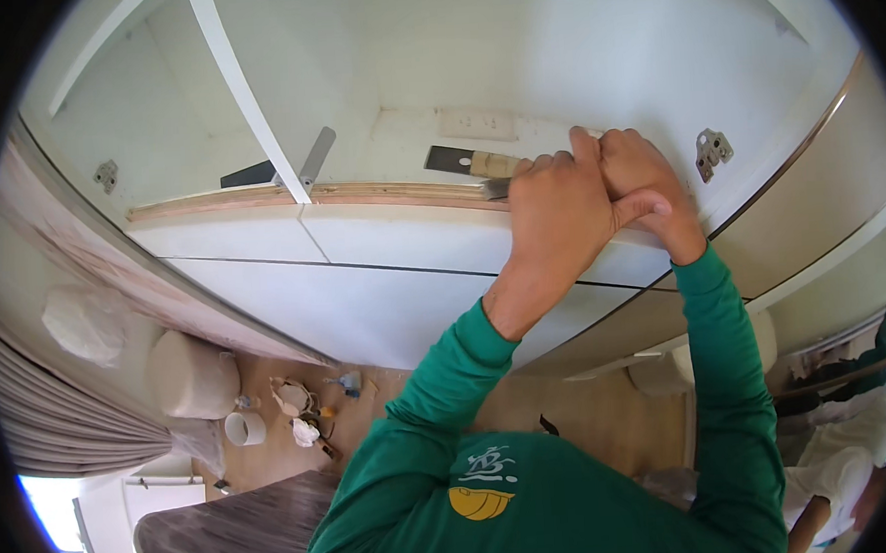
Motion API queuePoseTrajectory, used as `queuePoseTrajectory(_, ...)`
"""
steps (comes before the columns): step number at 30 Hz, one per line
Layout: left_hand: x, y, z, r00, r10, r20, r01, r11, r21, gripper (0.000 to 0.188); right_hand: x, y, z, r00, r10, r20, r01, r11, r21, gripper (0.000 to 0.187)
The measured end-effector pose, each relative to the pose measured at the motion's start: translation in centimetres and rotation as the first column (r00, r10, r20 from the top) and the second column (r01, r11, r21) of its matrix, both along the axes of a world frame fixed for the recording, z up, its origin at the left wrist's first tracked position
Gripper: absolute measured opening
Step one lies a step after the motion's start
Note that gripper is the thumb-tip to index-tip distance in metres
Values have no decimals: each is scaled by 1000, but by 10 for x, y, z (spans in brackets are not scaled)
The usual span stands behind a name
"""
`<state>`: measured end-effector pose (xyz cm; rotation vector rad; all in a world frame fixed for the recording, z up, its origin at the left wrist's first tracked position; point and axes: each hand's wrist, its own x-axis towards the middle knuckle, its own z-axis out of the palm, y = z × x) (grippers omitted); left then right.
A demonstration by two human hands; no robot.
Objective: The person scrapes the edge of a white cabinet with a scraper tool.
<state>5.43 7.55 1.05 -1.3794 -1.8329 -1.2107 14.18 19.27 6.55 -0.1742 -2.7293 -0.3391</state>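
Both my hands are at the front edge of an open white cabinet [431, 47]. My left hand [560, 205] is closed, and a flat metal blade [497, 189] sticks out beside it, against the bare wood edge strip [399, 192]. The rest of that tool is hidden by my fingers. Right beside it, my right hand [646, 171] curls over the same edge with its fingers closed; what it grips is hidden. Just behind my left knuckles, a putty knife [472, 162] with a dark blade and wooden handle lies on the cabinet floor.
An upright white divider [248, 96] splits the cabinet. Near it lie a black tapered piece [247, 175] and a grey round-ended blade [317, 158]. Metal hinges [712, 154] sit on the side walls. Below are a white bucket [245, 428] and a covered sofa [236, 528]. Another person [839, 481] is at right.
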Motion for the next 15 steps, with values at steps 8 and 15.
queuePoseTrajectory(8, -2, -5, 4, 1000, -15, 11, 15, 1000, -11, 101, 2, 14, -2, 994, 95, -53, -84, 979, 187, 23)
queuePoseTrajectory(15, 6, 6, 14, 993, -73, 89, 90, 975, -205, 109, 13, 25, -6, 992, -109, -64, 106, 993, -41, 27)
